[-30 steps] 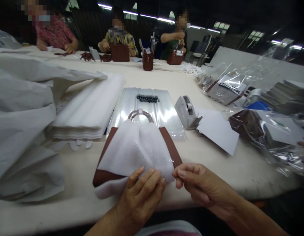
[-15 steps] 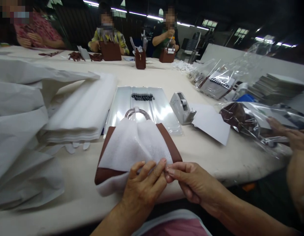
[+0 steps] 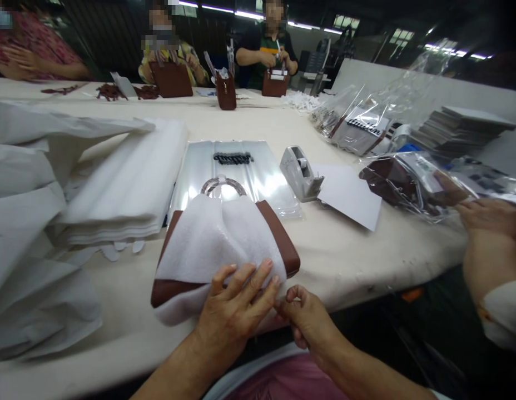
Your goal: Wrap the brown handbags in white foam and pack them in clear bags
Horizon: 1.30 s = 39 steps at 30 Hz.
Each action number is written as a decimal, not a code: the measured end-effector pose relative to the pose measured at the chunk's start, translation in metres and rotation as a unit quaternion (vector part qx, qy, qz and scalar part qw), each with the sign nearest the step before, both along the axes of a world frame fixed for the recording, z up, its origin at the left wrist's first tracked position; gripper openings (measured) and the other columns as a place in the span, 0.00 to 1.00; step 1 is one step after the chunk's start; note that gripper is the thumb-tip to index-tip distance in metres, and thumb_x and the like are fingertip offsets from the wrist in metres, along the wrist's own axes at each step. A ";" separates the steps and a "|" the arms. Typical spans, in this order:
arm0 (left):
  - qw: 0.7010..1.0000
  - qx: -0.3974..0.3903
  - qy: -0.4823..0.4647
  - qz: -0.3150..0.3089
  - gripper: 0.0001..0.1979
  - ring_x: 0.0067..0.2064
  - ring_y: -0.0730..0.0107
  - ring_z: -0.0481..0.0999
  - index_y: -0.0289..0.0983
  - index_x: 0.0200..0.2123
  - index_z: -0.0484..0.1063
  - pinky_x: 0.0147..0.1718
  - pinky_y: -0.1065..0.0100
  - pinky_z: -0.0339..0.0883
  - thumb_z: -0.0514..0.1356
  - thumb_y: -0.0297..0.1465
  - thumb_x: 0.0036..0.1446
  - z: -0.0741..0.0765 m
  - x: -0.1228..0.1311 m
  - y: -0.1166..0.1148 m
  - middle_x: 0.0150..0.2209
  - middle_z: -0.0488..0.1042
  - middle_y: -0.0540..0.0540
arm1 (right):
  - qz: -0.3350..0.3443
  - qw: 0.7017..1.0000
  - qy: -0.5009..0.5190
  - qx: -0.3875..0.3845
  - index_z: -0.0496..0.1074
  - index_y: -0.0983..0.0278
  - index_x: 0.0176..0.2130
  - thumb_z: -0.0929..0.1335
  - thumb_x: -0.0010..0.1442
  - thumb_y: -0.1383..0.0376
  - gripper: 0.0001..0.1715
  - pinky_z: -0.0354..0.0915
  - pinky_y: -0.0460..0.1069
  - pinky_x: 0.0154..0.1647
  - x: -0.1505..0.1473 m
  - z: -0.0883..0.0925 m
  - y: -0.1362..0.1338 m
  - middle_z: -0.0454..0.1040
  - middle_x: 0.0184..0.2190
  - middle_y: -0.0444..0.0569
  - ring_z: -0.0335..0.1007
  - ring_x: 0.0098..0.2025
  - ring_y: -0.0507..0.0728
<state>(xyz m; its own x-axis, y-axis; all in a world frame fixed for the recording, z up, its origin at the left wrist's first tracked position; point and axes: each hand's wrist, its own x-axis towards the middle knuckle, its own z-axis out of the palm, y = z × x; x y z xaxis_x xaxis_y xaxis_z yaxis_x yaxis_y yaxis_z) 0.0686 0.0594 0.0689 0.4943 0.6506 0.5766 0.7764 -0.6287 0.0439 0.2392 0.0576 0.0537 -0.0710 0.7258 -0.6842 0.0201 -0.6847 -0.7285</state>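
Note:
A brown handbag [image 3: 283, 240] lies on the table in front of me, with a sheet of white foam [image 3: 216, 239] draped over its middle and folded under its near edge. Its ring handle [image 3: 237, 184] sticks up at the far side. My left hand [image 3: 237, 303] rests flat on the foam near the bag's lower right, fingers spread. Just right of those fingertips, at the table's edge, my right hand [image 3: 308, 316] is closed in a pinch. Whatever is between its thumb and finger is too small to make out.
Printed clear plastic bags [image 3: 191, 166] lie beyond the handbag, beside a tape dispenser [image 3: 302, 175] and white card [image 3: 353, 200]. White foam sheets [image 3: 116, 189] are stacked left. At right, a co-worker's hand [image 3: 491, 216] touches a plastic-wrapped brown bag [image 3: 391, 180]. Other people work across the table.
The view has shifted slightly. My right hand has drawn down and a little away from the left fingertips. The co-worker's hand at right has moved over the wrapped bag.

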 end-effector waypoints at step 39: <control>0.968 -0.016 -0.229 0.104 0.05 0.50 0.63 0.68 0.34 0.35 0.67 0.48 0.62 0.67 0.59 0.22 0.53 0.023 -0.089 -0.029 0.39 0.75 0.44 | 0.272 0.636 -0.333 0.640 0.67 0.65 0.50 0.62 0.53 0.64 0.24 0.68 0.57 0.39 -0.102 0.094 0.103 0.72 0.42 0.52 0.69 0.42 0.64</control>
